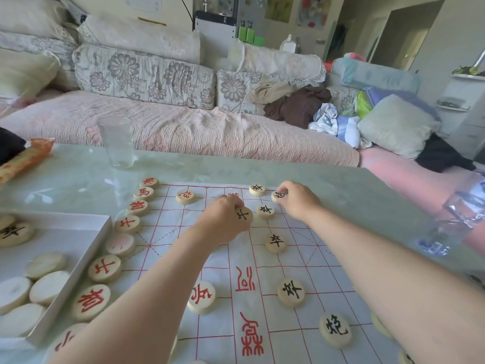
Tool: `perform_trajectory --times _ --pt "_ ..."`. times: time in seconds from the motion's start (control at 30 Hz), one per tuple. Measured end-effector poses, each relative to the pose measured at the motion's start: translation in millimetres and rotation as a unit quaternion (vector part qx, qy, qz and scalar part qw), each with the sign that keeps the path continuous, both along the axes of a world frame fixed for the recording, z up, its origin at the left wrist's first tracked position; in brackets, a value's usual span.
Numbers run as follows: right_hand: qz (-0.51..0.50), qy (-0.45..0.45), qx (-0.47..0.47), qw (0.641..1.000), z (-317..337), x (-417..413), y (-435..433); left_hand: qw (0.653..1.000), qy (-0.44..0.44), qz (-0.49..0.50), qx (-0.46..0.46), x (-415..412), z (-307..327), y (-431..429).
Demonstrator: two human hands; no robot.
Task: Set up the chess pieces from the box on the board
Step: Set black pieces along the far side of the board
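A white cloth board (309, 290) with red grid lines lies on the table. Red-marked wooden discs (104, 268) line its left edge, and black-marked discs (290, 292) stand on the right half. My left hand (223, 223) grips a black-marked disc (244, 215) over the far middle of the board. My right hand (296, 199) pinches another black-marked disc (277, 195) at the far right edge. The white box (78, 269) at the left holds several discs, mostly face down.
A clear drinking glass (116, 143) stands beyond the board on the glass table. An orange packet (23, 160) lies at the far left. A plastic bottle (456, 216) sits at the right edge. A sofa with cushions and clothes runs behind.
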State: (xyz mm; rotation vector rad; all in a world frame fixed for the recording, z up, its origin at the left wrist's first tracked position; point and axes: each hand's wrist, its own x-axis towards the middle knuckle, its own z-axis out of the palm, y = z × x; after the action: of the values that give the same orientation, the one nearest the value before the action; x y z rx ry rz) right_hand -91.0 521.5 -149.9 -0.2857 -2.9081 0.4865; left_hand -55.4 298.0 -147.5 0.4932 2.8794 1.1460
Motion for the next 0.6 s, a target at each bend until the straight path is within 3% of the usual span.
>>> perform_trajectory --times 0.17,0.33,0.43,0.6 --pt "-0.019 -0.034 0.012 0.999 0 -5 -7 1.000 0.003 -0.011 0.001 -2 -4 2" --pt "-0.027 0.003 -0.015 1.000 3 11 -20 1.000 -0.003 -0.021 0.016 0 3 4" --pt "0.005 0.022 -0.140 0.990 5 27 -38 0.999 0.012 -0.023 0.030 4 10 7" --pt "0.028 0.007 -0.387 0.922 10 62 -64 0.998 0.007 -0.024 0.059 10 18 11"
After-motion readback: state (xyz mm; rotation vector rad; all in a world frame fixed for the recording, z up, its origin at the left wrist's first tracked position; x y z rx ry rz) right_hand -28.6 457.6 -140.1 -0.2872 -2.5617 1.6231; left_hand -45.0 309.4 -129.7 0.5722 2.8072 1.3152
